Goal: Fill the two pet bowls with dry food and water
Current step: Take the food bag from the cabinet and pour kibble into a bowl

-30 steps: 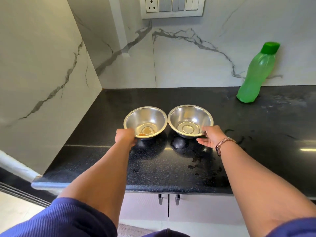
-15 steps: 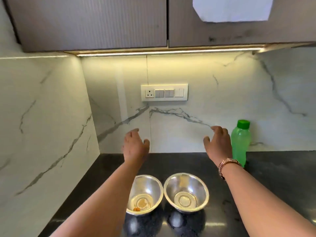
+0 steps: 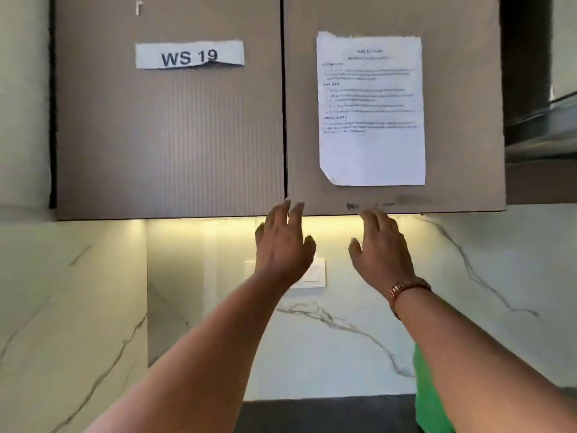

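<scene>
Both hands are raised to the bottom edge of a brown wall cabinet. My left hand (image 3: 282, 245) is open, fingers spread, its fingertips at the seam between the two doors. My right hand (image 3: 382, 245), with a bracelet at the wrist, is open too, fingertips at the lower edge of the right door (image 3: 452, 120). Neither hand holds anything. A green bottle (image 3: 427, 398) shows partly behind my right forearm at the bottom right. The two steel bowls are out of view below the frame.
The left cabinet door (image 3: 168, 135) carries a "WS 19" label (image 3: 189, 55); the right door has a printed sheet (image 3: 371, 110). A lit marble backsplash (image 3: 359, 323) with a switch plate (image 3: 312, 273) is below. A strip of black counter (image 3: 327, 414) shows at the bottom.
Both hands let go of the bowls and rose from the counter to the cabinet's bottom edge. The view tilted up, so the bowls dropped out of sight.
</scene>
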